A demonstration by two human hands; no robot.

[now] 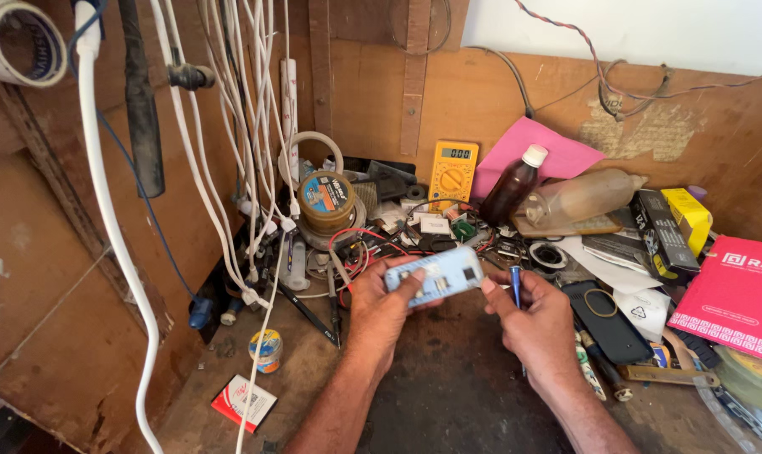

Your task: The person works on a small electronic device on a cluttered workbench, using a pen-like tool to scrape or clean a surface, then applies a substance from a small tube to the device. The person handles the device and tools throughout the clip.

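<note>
My left hand (379, 307) grips the left end of a small pale blue device (435, 276) with a circuit board showing on its top face, thumb pressed on it. My right hand (532, 324) touches the device's right end with a fingertip. That same hand holds a blue-handled screwdriver (515, 284) upright between its fingers. Both hands hover over the dark middle of the wooden workbench (448, 395).
A yellow multimeter (453, 172), a brown bottle (514, 185), a clear plastic bottle (582, 197) and a tape roll (326, 202) stand behind. Boxes, a dark phone (603, 319) and a red packet (738, 298) crowd the right. White cables (229, 151) hang at left.
</note>
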